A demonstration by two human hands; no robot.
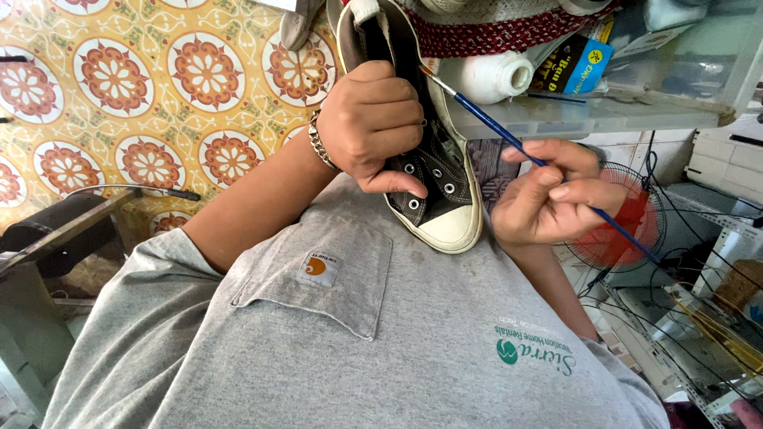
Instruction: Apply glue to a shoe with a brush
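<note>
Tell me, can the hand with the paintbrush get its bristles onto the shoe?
Probably yes. The right hand holds the blue paintbrush, and its tip already sits at the edge of the black sneaker that the left hand holds up. Nothing lies between them.

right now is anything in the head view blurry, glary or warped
Head view: even daylight, no hard shadows or glare; the left hand gripping the dark sneaker and the right hand holding the blue paintbrush are sharp; the wide lens bends the edges, and the red fan is slightly soft.
</note>
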